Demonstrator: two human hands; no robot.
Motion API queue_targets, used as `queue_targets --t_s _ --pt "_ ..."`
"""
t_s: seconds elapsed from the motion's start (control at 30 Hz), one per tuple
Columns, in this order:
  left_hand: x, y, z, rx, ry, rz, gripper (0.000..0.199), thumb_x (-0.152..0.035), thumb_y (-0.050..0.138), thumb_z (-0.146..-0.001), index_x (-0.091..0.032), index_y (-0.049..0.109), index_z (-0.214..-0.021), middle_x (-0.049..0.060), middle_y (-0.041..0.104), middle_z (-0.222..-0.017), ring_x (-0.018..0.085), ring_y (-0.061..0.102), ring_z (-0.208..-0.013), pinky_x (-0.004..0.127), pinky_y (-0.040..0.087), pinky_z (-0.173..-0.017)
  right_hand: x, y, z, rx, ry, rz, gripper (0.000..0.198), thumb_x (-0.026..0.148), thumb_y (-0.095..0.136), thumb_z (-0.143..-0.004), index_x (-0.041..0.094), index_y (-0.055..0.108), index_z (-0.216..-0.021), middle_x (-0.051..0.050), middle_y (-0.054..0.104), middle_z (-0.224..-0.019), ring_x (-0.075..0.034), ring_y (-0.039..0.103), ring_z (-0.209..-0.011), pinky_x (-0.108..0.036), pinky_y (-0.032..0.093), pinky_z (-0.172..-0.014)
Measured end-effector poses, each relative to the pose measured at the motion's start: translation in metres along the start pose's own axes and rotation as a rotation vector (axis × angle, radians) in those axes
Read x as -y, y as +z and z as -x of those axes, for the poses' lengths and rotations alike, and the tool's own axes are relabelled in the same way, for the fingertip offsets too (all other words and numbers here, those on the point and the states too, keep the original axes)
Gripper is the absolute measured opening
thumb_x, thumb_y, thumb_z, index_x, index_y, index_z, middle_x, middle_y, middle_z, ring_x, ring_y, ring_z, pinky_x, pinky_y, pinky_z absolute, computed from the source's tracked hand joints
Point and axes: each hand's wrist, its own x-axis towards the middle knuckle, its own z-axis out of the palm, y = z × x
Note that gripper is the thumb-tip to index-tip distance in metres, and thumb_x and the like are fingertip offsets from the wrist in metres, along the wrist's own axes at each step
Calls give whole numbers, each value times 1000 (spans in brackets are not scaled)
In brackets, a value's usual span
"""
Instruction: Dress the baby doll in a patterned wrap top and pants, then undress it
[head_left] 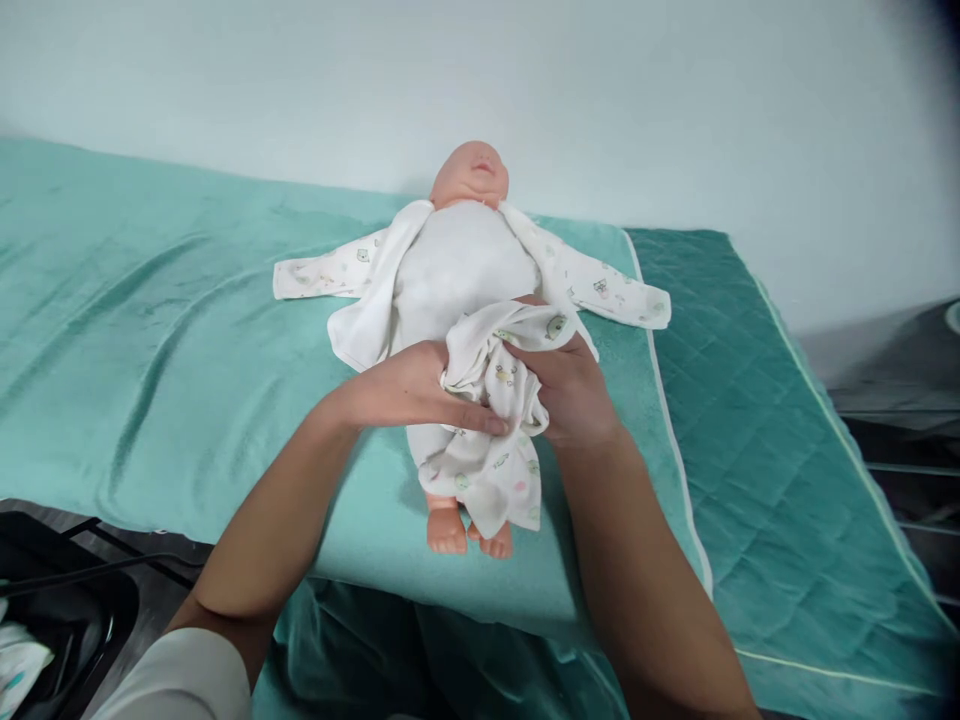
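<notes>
A baby doll (469, 260) lies on its back with its head at the wall side and its bare feet toward me. It has on a white printed jacket (358, 268), spread open at the front with both sleeves stretched sideways. Above the doll's legs I hold a bunched piece of white printed baby clothing (499, 390), probably pants, though its folds hide the shape. My left hand (416, 390) grips it from the left, thumb laid across the front. On the other side my right hand (566, 385) is closed on the cloth, most of its fingers hidden behind the fabric.
A light green sheet (187, 320) covers the bed, and a darker quilted cover (750, 430) shows at the right. Behind the bed rises a white wall (300, 80). A black chair or bin (82, 600) stands at the lower left.
</notes>
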Motion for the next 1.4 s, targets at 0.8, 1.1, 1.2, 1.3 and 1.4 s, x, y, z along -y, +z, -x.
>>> queue_targets --t_s 0.8,1.1,1.2,1.3,1.4 --pt "16 10 0 -432 -6 454 50 -54 79 -75 -20 70 -110 5 75 -99 27 71 -95 36 56 -83 16 -14 8 440 138 235 38 46 88 -66 20 72 -89 0 71 -79 -22 68 -79 -30 54 -66" --pt "9 10 -3 -325 36 317 59 -53 81 -72 -18 70 -119 9 75 -114 29 67 -111 38 53 -94 -3 -5 5 59 97 -49 20 40 73 -76 24 72 -88 -2 74 -86 -25 72 -84 -38 59 -70" --pt "7 8 -1 -202 0 289 60 -49 87 -64 -16 73 -112 9 76 -107 31 68 -107 40 54 -93 -2 -3 5 10 83 -52 18 40 68 -79 25 71 -87 -2 74 -85 -26 72 -86 -39 59 -70" --pt "8 9 0 -212 -30 313 58 -49 88 -61 -15 75 -105 9 76 -101 32 70 -103 42 55 -90 3 0 7 8 78 -26 20 44 70 -79 26 71 -89 -2 74 -87 -27 72 -88 -39 60 -71" --pt "10 13 -1 -285 -12 349 54 -51 87 -62 -15 75 -101 9 77 -98 31 70 -101 42 56 -89 8 4 10 57 69 -29 25 48 73 -79 27 72 -93 -2 74 -89 -27 71 -92 -40 60 -75"
